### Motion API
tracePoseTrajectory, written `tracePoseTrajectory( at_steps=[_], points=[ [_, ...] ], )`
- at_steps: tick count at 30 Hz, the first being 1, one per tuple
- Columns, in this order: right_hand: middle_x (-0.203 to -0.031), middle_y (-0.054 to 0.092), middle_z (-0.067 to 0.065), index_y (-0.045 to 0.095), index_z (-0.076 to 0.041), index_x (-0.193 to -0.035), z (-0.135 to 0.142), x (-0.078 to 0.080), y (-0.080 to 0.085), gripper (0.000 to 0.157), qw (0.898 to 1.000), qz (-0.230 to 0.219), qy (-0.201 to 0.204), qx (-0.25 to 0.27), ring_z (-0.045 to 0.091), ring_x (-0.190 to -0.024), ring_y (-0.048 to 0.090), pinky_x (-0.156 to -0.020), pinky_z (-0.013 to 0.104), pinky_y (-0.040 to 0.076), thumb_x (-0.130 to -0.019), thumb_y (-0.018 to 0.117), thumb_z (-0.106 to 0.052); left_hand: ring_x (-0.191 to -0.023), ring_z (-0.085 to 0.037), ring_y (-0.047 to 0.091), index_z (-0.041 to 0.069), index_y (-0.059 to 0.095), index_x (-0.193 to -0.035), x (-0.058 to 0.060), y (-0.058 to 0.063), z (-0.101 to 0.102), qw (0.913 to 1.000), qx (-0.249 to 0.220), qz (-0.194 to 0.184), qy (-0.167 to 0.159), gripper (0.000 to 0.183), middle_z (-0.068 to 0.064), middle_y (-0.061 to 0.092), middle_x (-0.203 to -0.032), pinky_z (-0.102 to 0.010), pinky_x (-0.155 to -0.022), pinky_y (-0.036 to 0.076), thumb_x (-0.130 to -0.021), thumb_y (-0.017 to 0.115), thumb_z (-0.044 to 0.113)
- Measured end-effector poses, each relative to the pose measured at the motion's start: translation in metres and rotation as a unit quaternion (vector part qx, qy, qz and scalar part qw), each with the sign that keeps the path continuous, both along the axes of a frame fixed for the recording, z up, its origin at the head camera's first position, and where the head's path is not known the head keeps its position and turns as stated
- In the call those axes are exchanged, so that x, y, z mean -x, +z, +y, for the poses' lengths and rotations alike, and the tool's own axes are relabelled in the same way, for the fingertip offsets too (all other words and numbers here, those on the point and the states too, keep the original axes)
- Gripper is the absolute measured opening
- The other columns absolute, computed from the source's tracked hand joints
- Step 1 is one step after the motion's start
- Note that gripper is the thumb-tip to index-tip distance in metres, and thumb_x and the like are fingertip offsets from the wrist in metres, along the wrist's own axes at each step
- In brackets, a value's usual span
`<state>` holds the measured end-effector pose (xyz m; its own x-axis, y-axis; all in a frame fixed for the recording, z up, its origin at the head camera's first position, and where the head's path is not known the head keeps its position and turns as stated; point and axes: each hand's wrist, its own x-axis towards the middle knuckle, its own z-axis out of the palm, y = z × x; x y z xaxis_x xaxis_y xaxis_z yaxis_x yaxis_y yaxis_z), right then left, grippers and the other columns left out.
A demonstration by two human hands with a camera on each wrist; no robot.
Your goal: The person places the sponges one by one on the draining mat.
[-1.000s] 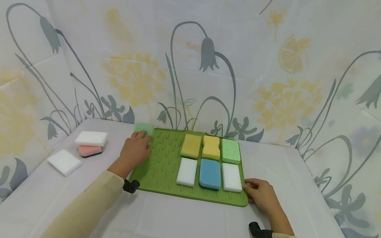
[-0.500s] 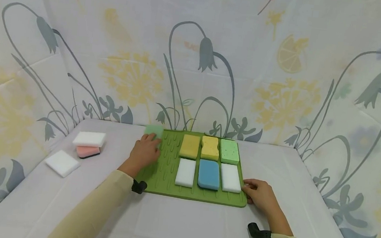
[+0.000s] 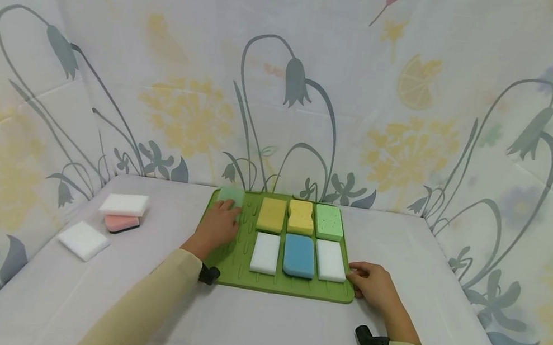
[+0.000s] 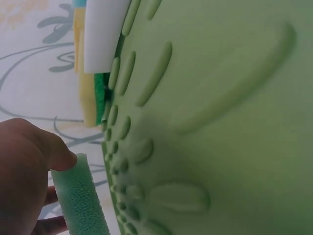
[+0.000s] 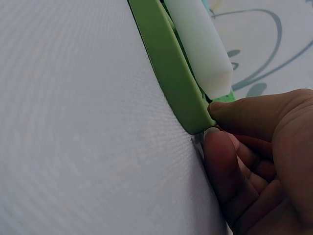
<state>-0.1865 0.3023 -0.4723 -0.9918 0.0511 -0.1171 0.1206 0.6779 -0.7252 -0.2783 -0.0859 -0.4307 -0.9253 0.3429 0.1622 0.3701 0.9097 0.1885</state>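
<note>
My left hand [image 3: 218, 225] grips a pale green sponge [image 3: 231, 195] at the back left of the green ribbed mat [image 3: 235, 264]. In the left wrist view, this porous sponge [image 4: 80, 198] sits between thumb and fingers, close over the mat's raised ribs. Thumb and finger of my right hand [image 5: 288, 142] pinch the mat's right edge [image 5: 193, 110], near its front corner. Lying in two rows on the mat's right part are a mustard sponge [image 3: 271, 215], a yellow sponge [image 3: 300, 218], a speckled green sponge [image 3: 329, 223], a blue sponge [image 3: 299, 256] and two white sponges [image 3: 265, 254].
Left of the mat, a white sponge [image 3: 125, 204] rests on a pink sponge with a dark base [image 3: 121, 224]. Another white sponge [image 3: 84, 241] lies nearer the front. A flower-printed cloth [image 3: 198, 46] rises behind the white-covered table [image 3: 260, 328].
My left hand has carried the pale green sponge rightward, from beyond the mat's back left corner to over it. My right hand keeps its hold on the mat's edge.
</note>
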Motion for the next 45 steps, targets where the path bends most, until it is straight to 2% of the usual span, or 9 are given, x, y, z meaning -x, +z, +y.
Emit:
tracePoseTrajectory(
  at_steps=[6, 17, 24, 37, 45],
  points=[
    [-0.098, 0.069, 0.010, 0.061, 0.001, -0.125, -0.001, 0.001, 0.001, 0.038, 1.000, 0.005, 0.002, -0.001, 0.012, -0.066, 0.062, -0.058, 0.028, 0.054, -0.092, 0.064, -0.017, -0.135, -0.041, 0.039, 0.010, 0.054, -0.137, 0.004, -0.004, 0.009, 0.9998, 0.016, -0.007, -0.007, 0.040, -0.018, 0.041, -0.148, -0.060, -0.099, 0.043, -0.097, 0.048, 0.015],
    [-0.101, 0.068, 0.013, 0.062, 0.001, -0.125, -0.001, 0.000, 0.002, 0.038, 1.000, 0.009, 0.005, 0.009, 0.013, -0.072, 0.063, -0.059, 0.027, 0.056, -0.091, 0.064, -0.017, -0.137, -0.039, 0.037, 0.013, 0.053, -0.138, 0.003, -0.002, 0.022, 0.9991, 0.034, -0.025, -0.009, 0.040, -0.015, 0.040, -0.150, -0.060, -0.102, 0.041, -0.099, 0.046, 0.016],
    [-0.100, 0.068, 0.012, 0.062, 0.001, -0.125, -0.002, 0.000, 0.005, 0.038, 1.000, 0.001, 0.002, 0.006, 0.012, -0.068, 0.062, -0.058, 0.028, 0.055, -0.091, 0.064, -0.017, -0.139, -0.039, 0.035, 0.012, 0.051, -0.140, 0.006, -0.004, 0.027, 0.9984, 0.030, -0.047, -0.011, 0.040, -0.016, 0.038, -0.151, -0.059, -0.105, 0.038, -0.100, 0.047, 0.016],
    [-0.099, 0.069, 0.010, 0.062, -0.001, -0.125, -0.003, -0.005, 0.000, 0.037, 1.000, -0.005, -0.006, 0.004, 0.012, -0.066, 0.062, -0.058, 0.028, 0.054, -0.092, 0.064, -0.018, -0.136, -0.038, 0.038, 0.013, 0.053, -0.138, 0.005, -0.009, 0.029, 0.9975, 0.049, -0.050, -0.012, 0.039, -0.015, 0.041, -0.149, -0.056, -0.104, 0.040, -0.100, 0.050, 0.018],
    [-0.099, 0.068, 0.010, 0.062, 0.000, -0.125, -0.002, -0.002, 0.002, 0.037, 1.000, 0.002, -0.005, 0.003, 0.013, -0.068, 0.062, -0.059, 0.028, 0.055, -0.091, 0.065, -0.017, -0.136, -0.037, 0.039, 0.015, 0.054, -0.137, 0.012, -0.011, 0.032, 0.9978, 0.049, -0.042, -0.011, 0.038, -0.014, 0.041, -0.149, -0.056, -0.102, 0.041, -0.100, 0.050, 0.019]
  ],
)
